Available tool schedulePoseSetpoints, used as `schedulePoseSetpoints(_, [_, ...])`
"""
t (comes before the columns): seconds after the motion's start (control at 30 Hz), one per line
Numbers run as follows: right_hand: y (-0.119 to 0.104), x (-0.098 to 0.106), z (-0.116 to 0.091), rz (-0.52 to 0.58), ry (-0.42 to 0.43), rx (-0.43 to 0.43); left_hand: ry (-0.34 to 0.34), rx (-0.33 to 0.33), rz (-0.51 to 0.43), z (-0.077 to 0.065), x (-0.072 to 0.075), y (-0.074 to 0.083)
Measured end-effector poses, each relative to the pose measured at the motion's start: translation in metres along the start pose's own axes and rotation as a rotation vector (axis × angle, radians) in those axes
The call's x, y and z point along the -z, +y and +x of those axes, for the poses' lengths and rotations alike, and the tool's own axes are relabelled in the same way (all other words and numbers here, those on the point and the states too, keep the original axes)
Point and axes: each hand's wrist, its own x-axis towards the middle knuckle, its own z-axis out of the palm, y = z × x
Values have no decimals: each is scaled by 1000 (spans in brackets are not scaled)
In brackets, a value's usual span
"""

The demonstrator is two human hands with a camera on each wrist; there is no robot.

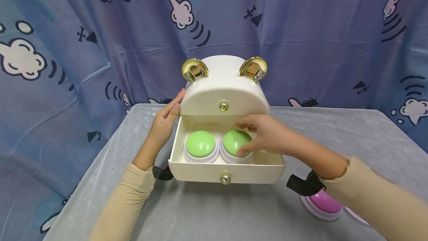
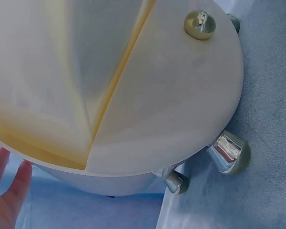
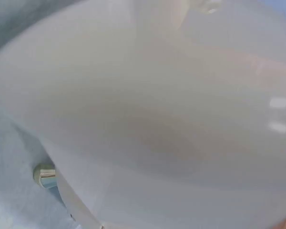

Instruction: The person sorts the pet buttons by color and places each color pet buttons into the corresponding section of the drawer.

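A white bear-eared storage box (image 1: 224, 101) stands on the table with its lower drawer (image 1: 200, 174) pulled out. Two round push buttons with green domes and white bases sit side by side in the drawer: the left button (image 1: 200, 144) and the right button (image 1: 235, 142). My right hand (image 1: 267, 133) reaches in from the right and holds the right button, thumb at its front and fingers behind. Straight fingers of my left hand (image 1: 164, 122) rest against the box's left side. Mostly the white box wall (image 3: 143, 119) fills the right wrist view.
A pink-domed push button (image 1: 322, 205) lies on the grey table cover (image 1: 200, 211) at front right, partly under my right forearm. Beside it shows a white rim (image 1: 356, 217). Gold ears (image 1: 195, 70) stick out from the box top. A patterned blue curtain (image 1: 143, 18) hangs behind.
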Motion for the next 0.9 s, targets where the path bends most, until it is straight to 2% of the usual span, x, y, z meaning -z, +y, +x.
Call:
schedulePoseSetpoints(0.23, [-4, 8, -33, 343, 87, -60, -2, -3, 6, 0, 1, 0])
schedulePoseSetpoints(0.37, [-3, 9, -51, 531, 81, -70, 0, -4, 7, -1, 1, 1])
schedulePoseSetpoints(0.47, [-3, 6, -63, 617, 62, -104, -2, -5, 6, -1, 1, 0])
schedulePoseSetpoints(0.57, [-4, 1, -73, 672, 39, -103, -3, -5, 6, -1, 2, 0])
schedulePoseSetpoints(0.73, [-7, -13, -86, 778, 7, 10, 1, -3, 6, -1, 1, -1])
schedulePoseSetpoints(0.9, [-7, -36, -94, 893, -34, 93, 1, -4, 3, -1, 0, 0])
